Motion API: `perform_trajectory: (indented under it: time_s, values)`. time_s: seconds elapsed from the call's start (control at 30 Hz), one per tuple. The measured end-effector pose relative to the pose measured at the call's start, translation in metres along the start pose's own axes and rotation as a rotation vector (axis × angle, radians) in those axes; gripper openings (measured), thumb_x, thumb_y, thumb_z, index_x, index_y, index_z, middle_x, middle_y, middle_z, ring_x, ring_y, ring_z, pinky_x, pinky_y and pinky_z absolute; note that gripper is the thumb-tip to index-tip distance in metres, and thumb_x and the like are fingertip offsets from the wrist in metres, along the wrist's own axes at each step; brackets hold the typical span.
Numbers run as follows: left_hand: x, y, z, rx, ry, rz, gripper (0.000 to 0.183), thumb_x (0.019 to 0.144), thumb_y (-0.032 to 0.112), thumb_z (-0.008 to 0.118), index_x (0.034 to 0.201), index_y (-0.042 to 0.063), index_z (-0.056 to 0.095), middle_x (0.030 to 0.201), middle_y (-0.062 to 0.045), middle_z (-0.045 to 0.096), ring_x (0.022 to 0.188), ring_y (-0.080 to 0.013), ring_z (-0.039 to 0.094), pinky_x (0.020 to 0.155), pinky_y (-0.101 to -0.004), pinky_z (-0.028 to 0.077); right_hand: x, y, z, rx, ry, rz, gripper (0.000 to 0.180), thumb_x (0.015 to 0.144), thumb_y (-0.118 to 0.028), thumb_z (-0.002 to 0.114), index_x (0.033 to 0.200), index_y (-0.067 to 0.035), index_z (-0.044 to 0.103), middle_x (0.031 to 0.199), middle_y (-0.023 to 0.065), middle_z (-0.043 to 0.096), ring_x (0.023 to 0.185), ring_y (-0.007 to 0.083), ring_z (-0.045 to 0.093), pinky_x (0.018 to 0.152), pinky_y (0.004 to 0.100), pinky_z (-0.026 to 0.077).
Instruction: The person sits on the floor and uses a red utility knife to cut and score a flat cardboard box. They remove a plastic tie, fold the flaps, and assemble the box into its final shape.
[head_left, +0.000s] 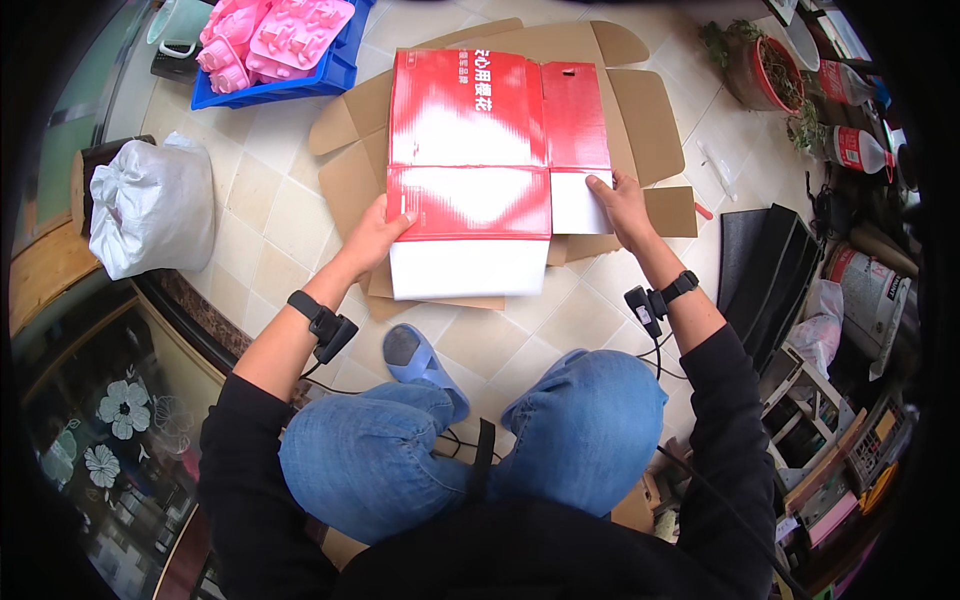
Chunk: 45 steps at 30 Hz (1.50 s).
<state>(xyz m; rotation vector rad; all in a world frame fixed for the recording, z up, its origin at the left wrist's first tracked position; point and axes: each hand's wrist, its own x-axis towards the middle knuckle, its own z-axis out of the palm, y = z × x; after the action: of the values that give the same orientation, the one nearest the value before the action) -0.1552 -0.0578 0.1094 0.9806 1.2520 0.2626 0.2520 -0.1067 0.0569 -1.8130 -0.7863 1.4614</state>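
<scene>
A flattened red-and-white cardboard box (469, 199) lies before me over other sheets of flattened brown cardboard (645, 120). My left hand (379, 232) grips its left edge, thumb on the red face and fingers hidden beneath. On the right, my right hand (624, 204) pinches the white flap, with the thumb on top. White printed writing runs over the upper red panel, and glare washes out part of it. A white flap extends from the near side of the box, towards my feet.
At upper left, a blue plastic crate (315, 86) holds pink silicone moulds (300, 34). A tied white bag (161, 206) stands below it. A potted plant (776, 75), plastic bottles (855, 150) and black panels (769, 262) line the right side. Cables hang from both my wrists.
</scene>
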Motion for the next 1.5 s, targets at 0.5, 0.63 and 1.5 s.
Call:
perform_trajectory:
  time_s: [0.5, 0.63, 1.5]
  values:
    - [0.047, -0.059, -0.018, 0.214, 0.331, -0.077, 0.034, 0.102, 0.029, 0.064, 0.114, -0.001, 0.058, 0.103, -0.015, 0.073, 0.091, -0.0207, 0.07, 0.083, -0.0362, 0.055, -0.081, 0.085, 0.056, 0.124, 0.142, 0.201, 0.053, 0.1, -0.032, 0.069, 0.134, 0.006, 0.052, 0.116, 0.0108, 0.064, 0.102, 0.015, 0.061, 0.089, 0.0292, 0.051]
    - [0.048, -0.062, -0.014, 0.424, 0.387, -0.048, 0.035, 0.102, 0.031, 0.064, 0.116, 0.0, 0.057, 0.102, -0.017, 0.074, 0.09, -0.0269, 0.072, 0.083, -0.0393, 0.055, -0.062, 0.078, 0.059, 0.238, 0.039, 0.32, 0.05, 0.099, -0.036, 0.069, 0.126, 0.005, 0.06, 0.108, 0.0099, 0.068, 0.098, 0.0146, 0.061, 0.088, 0.031, 0.049]
    - [-0.054, -0.011, -0.107, 0.157, 0.232, -0.018, 0.037, 0.102, 0.015, 0.062, 0.134, -0.003, 0.057, 0.117, -0.008, 0.07, 0.106, -0.0144, 0.066, 0.095, -0.0307, 0.052, -0.054, 0.054, 0.085, -0.052, -0.875, 0.125, 0.038, 0.095, -0.014, 0.071, 0.127, 0.002, 0.06, 0.107, 0.01, 0.072, 0.099, 0.0177, 0.069, 0.089, 0.0329, 0.055]
